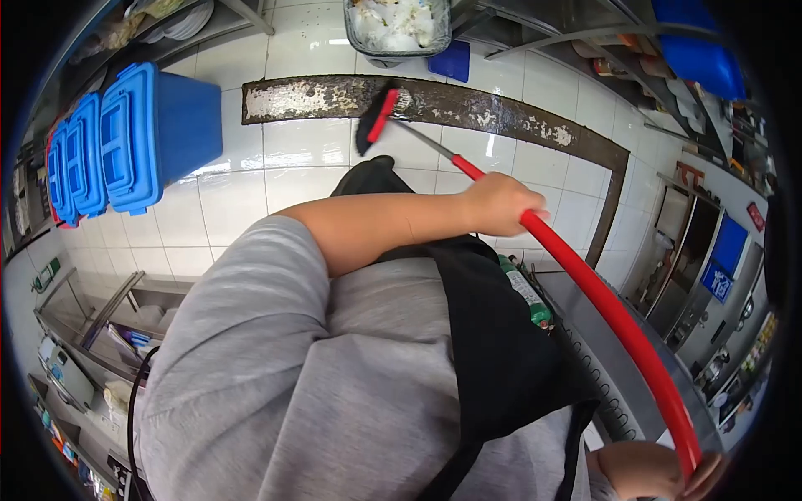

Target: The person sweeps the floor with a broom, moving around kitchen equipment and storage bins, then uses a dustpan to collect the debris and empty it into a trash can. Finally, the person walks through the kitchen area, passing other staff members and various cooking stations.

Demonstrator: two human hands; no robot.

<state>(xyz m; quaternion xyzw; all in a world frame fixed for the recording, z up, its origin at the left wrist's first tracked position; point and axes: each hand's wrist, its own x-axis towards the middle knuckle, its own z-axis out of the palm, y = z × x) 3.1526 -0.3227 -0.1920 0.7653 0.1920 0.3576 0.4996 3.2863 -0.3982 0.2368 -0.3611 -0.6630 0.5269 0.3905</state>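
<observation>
white tiled floor, glossy, light grout lines, bright reflections. dark strip set across tiles, pale worn patches, turning corner at right. broom head, red and black, across strip's near edge; bristle contact unclear. dark shoe just nearer. lidded blue bins standing in row at left. blue flat piece on tiles beyond strip.

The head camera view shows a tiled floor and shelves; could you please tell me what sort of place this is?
Probably a commercial kitchen or its back area: the metal shelving, large lidded blue bins and the person's black apron suggest it.
</observation>
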